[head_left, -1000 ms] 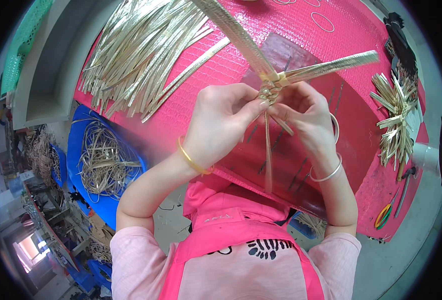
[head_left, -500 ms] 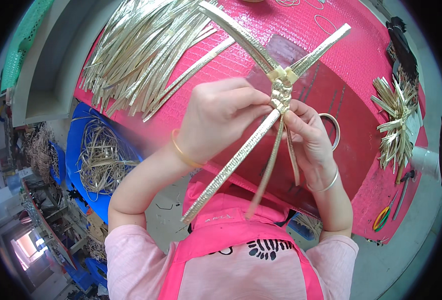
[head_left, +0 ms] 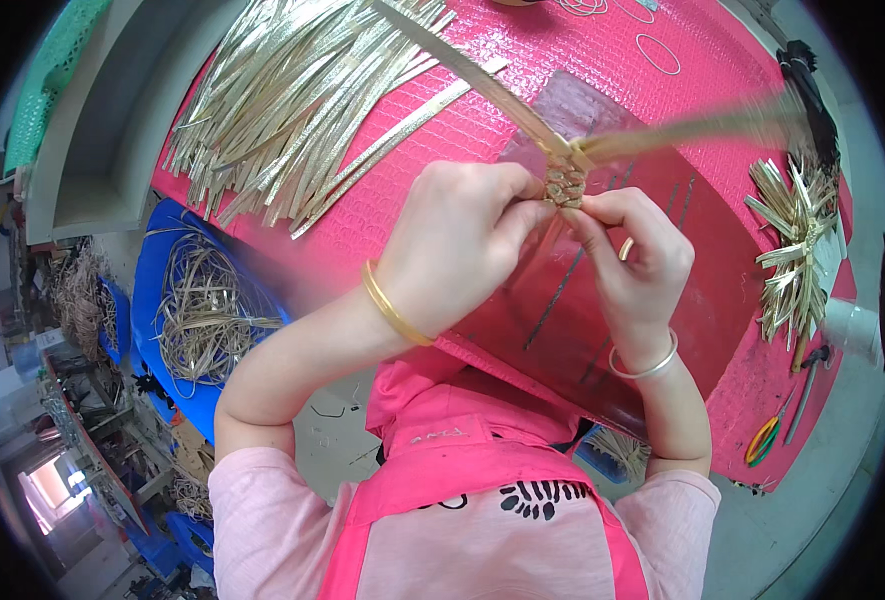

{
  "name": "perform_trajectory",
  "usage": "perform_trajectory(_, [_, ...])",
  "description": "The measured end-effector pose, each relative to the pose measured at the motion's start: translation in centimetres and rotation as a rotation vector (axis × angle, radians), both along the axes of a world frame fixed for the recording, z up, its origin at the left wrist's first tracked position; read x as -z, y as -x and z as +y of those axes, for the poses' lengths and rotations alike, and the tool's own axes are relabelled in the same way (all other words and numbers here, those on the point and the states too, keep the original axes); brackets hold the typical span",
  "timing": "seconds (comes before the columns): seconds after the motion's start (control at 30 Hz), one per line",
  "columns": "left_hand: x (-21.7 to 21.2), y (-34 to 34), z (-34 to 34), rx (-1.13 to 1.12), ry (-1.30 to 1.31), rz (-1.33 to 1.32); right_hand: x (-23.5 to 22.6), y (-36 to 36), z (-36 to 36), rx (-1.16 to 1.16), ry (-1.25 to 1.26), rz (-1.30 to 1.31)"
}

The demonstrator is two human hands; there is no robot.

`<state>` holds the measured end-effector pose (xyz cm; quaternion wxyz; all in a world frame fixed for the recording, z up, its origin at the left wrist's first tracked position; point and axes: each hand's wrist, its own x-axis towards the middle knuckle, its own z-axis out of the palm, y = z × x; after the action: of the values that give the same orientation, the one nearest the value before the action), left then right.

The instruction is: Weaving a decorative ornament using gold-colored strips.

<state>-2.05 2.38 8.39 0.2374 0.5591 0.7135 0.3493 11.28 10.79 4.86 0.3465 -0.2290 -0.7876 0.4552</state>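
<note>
A short braid of gold strips [head_left: 565, 182] is pinched between my two hands above a dark red board [head_left: 522, 320]. My left hand [head_left: 467, 225] grips its left side with thumb and fingers. On the right side, my right hand [head_left: 637, 255] is closed on the braid's lower end by the fingertips. From the braid's top, one long strip end [head_left: 472, 75] reaches to the far left, and another strip end [head_left: 702, 133] stretches to the right, blurred. The lower strip ends are mostly hidden by my hands.
A large pile of gold strips [head_left: 282, 120] lies at the far left of the pink table. To the right are woven gold pieces [head_left: 797, 245], a hammer [head_left: 805, 395] and scissors [head_left: 762, 440]. A blue bin [head_left: 147, 290] with tangled strips stands left; a thin white loop [head_left: 657, 55] lies far back.
The strips that hung toward me below the braid no longer show there. The right upper strip end has swung to the right. Both hands have closed in at the braid's lower end.
</note>
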Motion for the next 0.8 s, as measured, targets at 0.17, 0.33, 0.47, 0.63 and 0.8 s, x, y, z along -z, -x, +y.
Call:
perform_trajectory(0.17, [-0.1, 0.0, 0.4, -0.045, 0.252, -1.262, -0.6, 0.0, -0.7, 0.155, -0.289, 0.063])
perform_trajectory(0.33, [0.6, -1.8, 0.9, -0.240, -0.085, -1.045, -1.7, -0.3, -1.3, 0.052, 0.274, 0.076])
perform_trajectory(0.47, [1.4, -2.5, 1.4, -0.225, -0.231, -0.779, -1.9, -0.8, 0.4, -0.003, 0.774, 0.098])
perform_trajectory(0.63, [0.1, 0.5, 1.6, 0.068, 0.252, -0.968, -1.3, -1.2, 1.5, -0.134, 1.010, 0.081])
perform_trajectory(0.8, [-0.4, 0.1, 1.6, -0.039, 0.361, -0.832, -0.8, -1.5, 1.4, -0.112, 1.005, 0.045])
